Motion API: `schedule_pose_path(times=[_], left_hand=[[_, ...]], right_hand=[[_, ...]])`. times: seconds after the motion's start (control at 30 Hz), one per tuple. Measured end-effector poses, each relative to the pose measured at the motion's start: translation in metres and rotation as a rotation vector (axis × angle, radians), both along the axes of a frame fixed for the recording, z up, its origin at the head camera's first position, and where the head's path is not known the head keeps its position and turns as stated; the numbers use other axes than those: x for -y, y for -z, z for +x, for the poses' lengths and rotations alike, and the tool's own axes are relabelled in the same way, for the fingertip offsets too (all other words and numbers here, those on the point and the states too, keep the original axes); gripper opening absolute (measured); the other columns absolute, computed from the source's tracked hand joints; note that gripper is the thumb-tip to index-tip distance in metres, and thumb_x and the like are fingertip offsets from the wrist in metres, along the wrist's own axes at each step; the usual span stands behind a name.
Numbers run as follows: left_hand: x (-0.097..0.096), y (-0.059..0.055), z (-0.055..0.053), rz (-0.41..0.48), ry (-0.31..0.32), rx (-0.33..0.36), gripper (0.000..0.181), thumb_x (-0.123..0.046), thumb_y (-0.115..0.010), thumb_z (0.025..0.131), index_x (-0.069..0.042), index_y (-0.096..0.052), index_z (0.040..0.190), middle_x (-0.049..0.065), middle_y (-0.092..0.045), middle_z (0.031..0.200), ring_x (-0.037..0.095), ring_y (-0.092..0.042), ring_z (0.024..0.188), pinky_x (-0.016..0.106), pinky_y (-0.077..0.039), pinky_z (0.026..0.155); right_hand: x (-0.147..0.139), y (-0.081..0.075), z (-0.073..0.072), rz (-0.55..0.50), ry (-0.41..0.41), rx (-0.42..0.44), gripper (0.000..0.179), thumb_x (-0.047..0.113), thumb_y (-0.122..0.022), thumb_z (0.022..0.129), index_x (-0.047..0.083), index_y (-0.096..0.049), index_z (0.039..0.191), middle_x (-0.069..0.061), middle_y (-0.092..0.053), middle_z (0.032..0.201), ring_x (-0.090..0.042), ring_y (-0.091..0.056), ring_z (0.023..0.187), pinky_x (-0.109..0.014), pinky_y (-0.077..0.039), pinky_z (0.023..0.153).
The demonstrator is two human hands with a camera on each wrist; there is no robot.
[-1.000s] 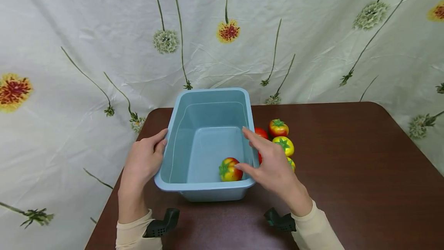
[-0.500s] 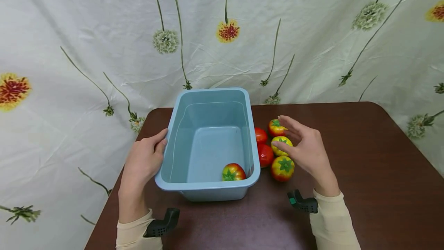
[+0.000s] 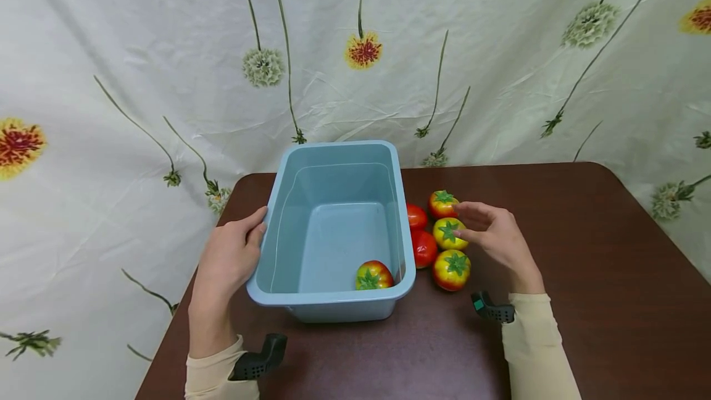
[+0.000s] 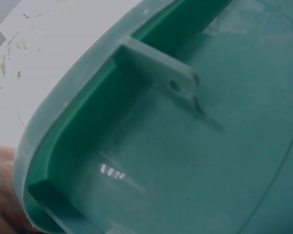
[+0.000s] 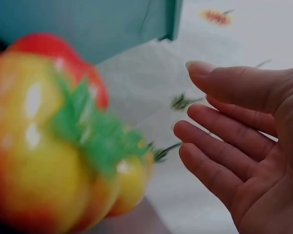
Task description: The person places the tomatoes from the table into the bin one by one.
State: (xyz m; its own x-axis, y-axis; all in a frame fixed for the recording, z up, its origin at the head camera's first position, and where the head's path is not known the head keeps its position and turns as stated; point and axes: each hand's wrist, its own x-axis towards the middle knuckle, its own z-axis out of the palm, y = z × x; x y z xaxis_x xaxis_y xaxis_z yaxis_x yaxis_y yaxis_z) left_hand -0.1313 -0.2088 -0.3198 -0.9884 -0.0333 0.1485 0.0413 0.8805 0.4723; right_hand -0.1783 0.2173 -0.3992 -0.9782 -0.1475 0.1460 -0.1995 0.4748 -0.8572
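Tub of blue plastic (image 3: pixel 333 299) has one round red-and-yellow tomato (image 3: pixel 374 276) inside; five shiny red or yellow tomatoes (image 3: pixel 442 238) are left beside it on the brown table (image 3: pixel 561 233). The left hand (image 3: pixel 228 261) grips the tub; the right hand (image 3: pixel 497 241), half spread, holds nothing near them.

soft light, pale sheen on dark table (image 3: pixel 422 338), glare spots on tub (image 4: pixel 185 161), nearest tomato (image 5: pixel 34 156) blurred

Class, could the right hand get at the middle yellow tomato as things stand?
Probably yes: the right hand, holding nothing, is right beside the middle yellow tomato, and nothing visible blocks that side; the tub stands on the other side.
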Motion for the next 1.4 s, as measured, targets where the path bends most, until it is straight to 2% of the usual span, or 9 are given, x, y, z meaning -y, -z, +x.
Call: schedule_pose_path(times=[0.07, 0.2, 0.3, 0.57, 0.73, 0.83, 1.1, 1.23, 1.4], left_hand=[[0.0, 0.0, 0.0, 0.0, -0.002, 0.005, 0.044, -0.019, -0.049, 0.101, -0.007, -0.048, 0.143, 0.017, -0.067, 0.077, 0.024, -0.057, 0.069, 0.031, -0.037, 0.059], [0.0, 0.0, -0.001, 0.0, 0.0, 0.007, 0.044, -0.019, -0.049, 0.101, -0.007, -0.048, 0.143, 0.021, -0.069, 0.084, 0.025, -0.058, 0.071, 0.031, -0.037, 0.059], [0.001, 0.0, -0.001, 0.001, 0.005, 0.005, 0.043, -0.019, -0.048, 0.101, -0.007, -0.048, 0.143, 0.023, -0.07, 0.089, 0.026, -0.058, 0.071, 0.031, -0.038, 0.059], [0.002, 0.0, -0.002, 0.007, 0.005, 0.01, 0.043, -0.019, -0.048, 0.102, -0.008, -0.048, 0.143, 0.023, -0.07, 0.089, 0.025, -0.058, 0.07, 0.03, -0.038, 0.059], [0.002, -0.001, -0.003, -0.002, 0.011, 0.002, 0.043, -0.019, -0.048, 0.102, -0.007, -0.048, 0.143, 0.02, -0.068, 0.082, 0.023, -0.056, 0.067, 0.03, -0.037, 0.058], [0.001, -0.001, -0.004, -0.005, 0.014, -0.002, 0.043, -0.018, -0.049, 0.101, -0.006, -0.048, 0.143, 0.021, -0.068, 0.082, 0.024, -0.056, 0.066, 0.03, -0.037, 0.058], [0.001, -0.002, -0.005, -0.009, 0.012, 0.005, 0.043, -0.017, -0.048, 0.101, -0.006, -0.048, 0.143, 0.027, -0.069, 0.1, 0.027, -0.059, 0.074, 0.032, -0.039, 0.061], [0.001, -0.002, -0.005, -0.006, 0.006, 0.009, 0.043, -0.017, -0.048, 0.101, -0.006, -0.048, 0.143, 0.027, -0.07, 0.096, 0.027, -0.059, 0.073, 0.031, -0.038, 0.059], [0.001, -0.001, -0.006, -0.011, 0.01, 0.005, 0.043, -0.017, -0.049, 0.101, -0.006, -0.048, 0.143, 0.025, -0.069, 0.089, 0.025, -0.057, 0.069, 0.031, -0.037, 0.058]], right_hand=[[-0.003, 0.009, -0.003, -0.026, -0.008, 0.032, 0.049, 0.015, -0.074, 0.087, 0.002, -0.058, 0.131, -0.019, -0.062, 0.132, -0.036, -0.061, 0.119, -0.039, -0.051, 0.095], [-0.009, 0.024, -0.008, -0.105, -0.022, 0.083, 0.053, 0.013, -0.073, 0.087, 0.001, -0.055, 0.135, -0.019, -0.058, 0.137, -0.035, -0.057, 0.125, -0.021, -0.051, 0.092], [-0.014, 0.033, -0.01, -0.174, -0.029, 0.121, 0.055, 0.012, -0.073, 0.087, 0.002, -0.053, 0.137, -0.018, -0.055, 0.14, -0.035, -0.053, 0.129, -0.014, -0.048, 0.09], [-0.021, 0.054, -0.012, -0.25, -0.049, 0.192, 0.063, 0.01, -0.076, 0.083, 0.005, -0.05, 0.141, -0.017, -0.05, 0.146, -0.031, -0.051, 0.131, -0.023, -0.047, 0.097], [-0.025, 0.066, -0.016, -0.266, -0.072, 0.234, 0.07, 0.009, -0.077, 0.082, 0.005, -0.045, 0.144, -0.019, -0.045, 0.149, -0.023, -0.053, 0.13, -0.02, -0.048, 0.094], [-0.025, 0.07, -0.017, -0.259, -0.078, 0.257, 0.073, 0.009, -0.077, 0.082, 0.005, -0.042, 0.146, -0.02, -0.044, 0.149, -0.023, -0.053, 0.13, -0.02, -0.049, 0.094], [-0.023, 0.072, -0.019, -0.242, -0.055, 0.257, 0.074, 0.011, -0.076, 0.084, 0.002, -0.039, 0.147, -0.023, -0.045, 0.147, -0.033, -0.052, 0.13, -0.021, -0.05, 0.092], [-0.022, 0.075, -0.021, -0.244, -0.047, 0.26, 0.075, 0.014, -0.077, 0.083, 0.004, -0.04, 0.147, -0.022, -0.046, 0.147, -0.022, -0.057, 0.125, -0.02, -0.05, 0.092], [-0.021, 0.077, -0.022, -0.248, -0.04, 0.25, 0.074, 0.015, -0.077, 0.084, 0.004, -0.041, 0.147, -0.021, -0.046, 0.147, -0.023, -0.056, 0.127, -0.02, -0.05, 0.091]])
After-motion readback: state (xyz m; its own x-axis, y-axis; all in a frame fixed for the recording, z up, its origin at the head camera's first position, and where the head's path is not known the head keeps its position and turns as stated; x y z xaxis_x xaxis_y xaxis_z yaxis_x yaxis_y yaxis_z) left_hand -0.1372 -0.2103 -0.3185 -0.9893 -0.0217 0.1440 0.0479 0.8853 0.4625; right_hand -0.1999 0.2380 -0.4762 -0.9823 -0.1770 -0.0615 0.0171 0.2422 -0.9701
